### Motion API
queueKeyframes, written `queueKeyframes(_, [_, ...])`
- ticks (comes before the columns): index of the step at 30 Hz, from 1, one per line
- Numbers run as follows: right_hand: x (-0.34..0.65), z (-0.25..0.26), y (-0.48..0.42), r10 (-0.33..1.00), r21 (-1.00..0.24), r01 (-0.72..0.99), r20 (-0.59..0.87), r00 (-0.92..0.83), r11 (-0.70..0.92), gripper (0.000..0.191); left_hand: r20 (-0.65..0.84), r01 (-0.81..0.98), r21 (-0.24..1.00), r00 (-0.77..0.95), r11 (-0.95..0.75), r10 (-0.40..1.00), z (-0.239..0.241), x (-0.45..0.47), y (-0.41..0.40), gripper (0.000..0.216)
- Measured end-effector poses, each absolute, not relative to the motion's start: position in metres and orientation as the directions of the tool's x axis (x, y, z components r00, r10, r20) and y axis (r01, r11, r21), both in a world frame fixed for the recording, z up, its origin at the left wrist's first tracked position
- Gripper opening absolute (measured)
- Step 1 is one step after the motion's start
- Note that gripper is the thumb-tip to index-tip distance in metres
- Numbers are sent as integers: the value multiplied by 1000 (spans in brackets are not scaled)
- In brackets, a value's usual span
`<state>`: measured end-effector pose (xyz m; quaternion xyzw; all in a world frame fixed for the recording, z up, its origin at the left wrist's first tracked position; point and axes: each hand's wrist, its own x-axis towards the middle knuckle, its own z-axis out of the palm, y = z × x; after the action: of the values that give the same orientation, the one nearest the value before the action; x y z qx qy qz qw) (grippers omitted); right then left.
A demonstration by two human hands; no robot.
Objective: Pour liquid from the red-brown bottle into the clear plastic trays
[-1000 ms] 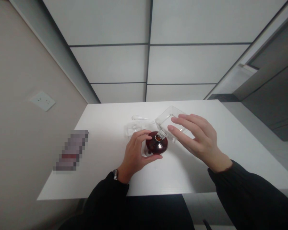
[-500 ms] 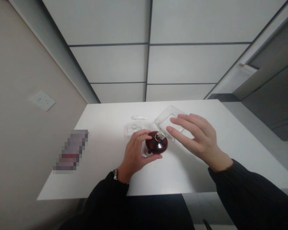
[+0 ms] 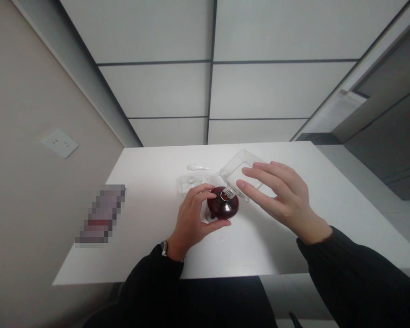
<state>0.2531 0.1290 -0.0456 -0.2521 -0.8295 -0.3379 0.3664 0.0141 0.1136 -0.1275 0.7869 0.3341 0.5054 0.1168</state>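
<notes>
Holding a round dark red vessel point(image 3: 222, 210) from its left side, the person's left hand point(image 3: 190, 217) has its grip clamped on it: fingers curve over the far side and the thumb lies along the near side. The vessel sits near the middle of the tabletop point(image 3: 146, 255), as seen from above, though whether it rests on that surface or is lifted off it I cannot tell. A round opening shows at its top, with an orange-brown tint inside.

The right hand point(image 3: 287, 200) has its grip on a clear bottle point(image 3: 234, 172) with a squarish body, fingers spread across its side. That bottle is tilted, its threaded neck point(image 3: 229, 192) slanting down toward the left hand and overlapping the vessel's opening. Whether the neck touches the rim, and whether any liquid is running, is too small to tell.

Just beyond the left hand lies a clear boxy piece point(image 3: 190, 183) with a round part on it, and behind that a slender clear dropper-like item point(image 3: 198, 167). Well apart, near the tabletop's left edge, is a flat oblong object point(image 3: 100, 214), blurred into blocks. A watch-like band point(image 3: 164, 248) circles the left wrist, and both arms wear black sleeves point(image 3: 355, 269). A white socket plate point(image 3: 60, 143) is fixed to the left wall, and pale panels point(image 3: 157, 91) with dark seams stand behind the tabletop.
</notes>
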Motion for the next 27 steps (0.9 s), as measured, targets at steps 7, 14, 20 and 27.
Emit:
queueKeyframes(7, [253, -45, 128, 177, 373, 661, 773, -610, 651, 41, 682, 372, 566, 292, -736, 671, -126, 14, 113, 62])
queueKeyframes(14, [253, -42, 128, 167, 394, 654, 763, -625, 646, 37, 680, 375, 565, 293, -735, 673, -126, 14, 113, 62])
queueKeyframes(20, [254, -45, 130, 161, 379, 649, 772, -614, 660, 40, 667, 374, 582, 287, -722, 687, -127, 14, 113, 62])
queueKeyframes(27, [254, -47, 131, 161, 364, 644, 778, -608, 673, 47, 668, 361, 587, 289, -725, 685, -128, 14, 113, 63])
